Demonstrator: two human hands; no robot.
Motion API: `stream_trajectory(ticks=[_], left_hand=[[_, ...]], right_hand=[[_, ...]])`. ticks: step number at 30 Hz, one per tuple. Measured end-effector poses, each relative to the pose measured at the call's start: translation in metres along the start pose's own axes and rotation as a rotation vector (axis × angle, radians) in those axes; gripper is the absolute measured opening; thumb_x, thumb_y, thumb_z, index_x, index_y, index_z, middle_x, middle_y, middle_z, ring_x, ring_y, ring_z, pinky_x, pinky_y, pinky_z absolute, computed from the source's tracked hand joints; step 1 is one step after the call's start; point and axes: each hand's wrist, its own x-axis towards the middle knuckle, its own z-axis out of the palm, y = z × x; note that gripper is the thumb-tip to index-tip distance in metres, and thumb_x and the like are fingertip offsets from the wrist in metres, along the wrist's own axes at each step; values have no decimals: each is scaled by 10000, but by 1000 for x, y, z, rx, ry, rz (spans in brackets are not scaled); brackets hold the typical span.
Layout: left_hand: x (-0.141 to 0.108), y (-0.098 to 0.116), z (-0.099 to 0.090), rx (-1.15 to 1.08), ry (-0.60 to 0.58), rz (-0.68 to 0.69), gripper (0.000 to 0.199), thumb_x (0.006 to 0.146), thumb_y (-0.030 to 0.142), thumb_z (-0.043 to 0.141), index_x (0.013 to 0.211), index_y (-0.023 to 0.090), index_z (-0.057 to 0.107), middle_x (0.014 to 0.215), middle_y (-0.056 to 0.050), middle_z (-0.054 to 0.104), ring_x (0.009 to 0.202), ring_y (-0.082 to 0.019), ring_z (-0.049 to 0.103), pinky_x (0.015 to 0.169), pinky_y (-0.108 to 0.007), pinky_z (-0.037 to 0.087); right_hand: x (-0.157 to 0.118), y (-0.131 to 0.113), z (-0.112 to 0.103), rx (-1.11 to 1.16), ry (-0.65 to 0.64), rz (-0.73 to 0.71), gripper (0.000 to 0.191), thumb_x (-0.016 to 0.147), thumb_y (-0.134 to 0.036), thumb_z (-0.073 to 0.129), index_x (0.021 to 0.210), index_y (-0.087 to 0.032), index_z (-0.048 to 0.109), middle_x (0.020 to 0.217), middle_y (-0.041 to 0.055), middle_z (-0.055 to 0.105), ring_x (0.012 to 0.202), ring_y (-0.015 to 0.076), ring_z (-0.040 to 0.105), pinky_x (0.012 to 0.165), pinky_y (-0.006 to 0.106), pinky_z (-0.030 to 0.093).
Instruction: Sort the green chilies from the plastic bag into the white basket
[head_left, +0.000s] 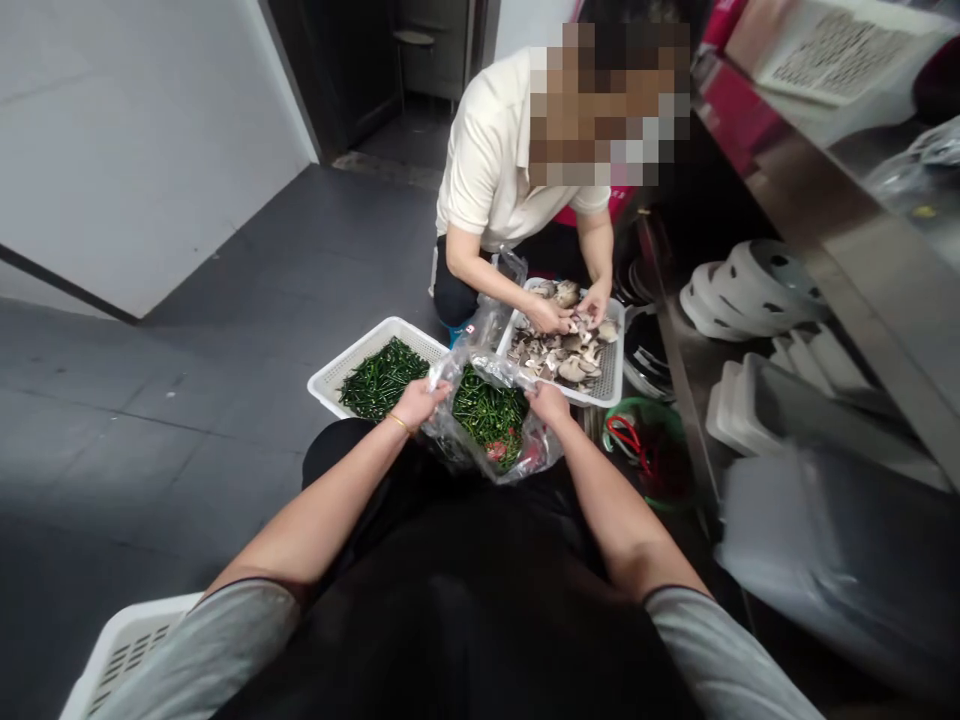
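At the far side a co-worker (480, 140) bends over a tray (617, 365) of mushrooms (577, 370); left, a basket (352, 352) holds greens (386, 380). Nearer, a bag (551, 440) holds more greens (484, 405), its rim pinched by the curled left hand (421, 402) and right hand (550, 403).

Clear bag (541, 445): one is being held
Bag-holding hands: two, left hand (420, 402) and right hand (549, 403), are gripping
Co-worker's hands (551, 317): two are working
Mushrooms (577, 368): overlapping, not countable
White baskets (356, 358): four are showing, one on the steel counter (810, 190)
Green stalks (390, 382): two batches are lying
Green container (660, 410): one is standing
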Motion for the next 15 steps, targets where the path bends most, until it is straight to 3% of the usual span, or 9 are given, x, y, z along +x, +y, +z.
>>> stream_trajectory(ticks=[2,4,6,8,12,15], left_hand=[[-1,18,-8,-156,8,71,283,652,365,708,765,118,628,445,77,370,334,-43,282,337,-204,213],[-7,31,-24,-215,-11,159,247,638,336,725,712,127,616,437,83,338,336,-26,243,333,-190,160],[-18,33,-40,-209,-41,157,245,655,342,722,726,128,627,415,89,309,322,-21,206,328,-189,126],[-29,28,-49,-231,-53,105,264,663,359,722,758,127,636,409,86,320,315,-26,216,323,-190,130],[-37,18,-44,-314,23,108,298,628,358,746,772,125,630,431,79,356,331,-35,266,322,-187,175],[-31,32,-32,-309,22,188,291,631,350,742,770,119,634,430,75,370,335,-38,275,329,-191,189]], right_hand=[[7,0,-13,113,88,-37,281,864,-288,472,966,-139,687,912,136,694,900,267,627,799,340,451],[6,1,-29,266,232,-182,273,857,-292,459,902,-155,690,854,97,699,842,238,623,769,311,451],[0,3,-41,410,324,-383,280,856,-318,454,917,-167,682,866,68,699,836,214,613,766,290,447],[-6,7,-47,474,335,-490,282,846,-335,460,905,-169,680,865,60,697,827,207,607,762,285,444],[-6,9,-50,475,308,-363,253,792,-324,483,770,-161,675,734,62,679,725,213,591,696,293,434],[-5,6,-57,582,351,-406,290,805,-370,482,823,-163,684,758,45,678,732,201,586,684,279,427]])
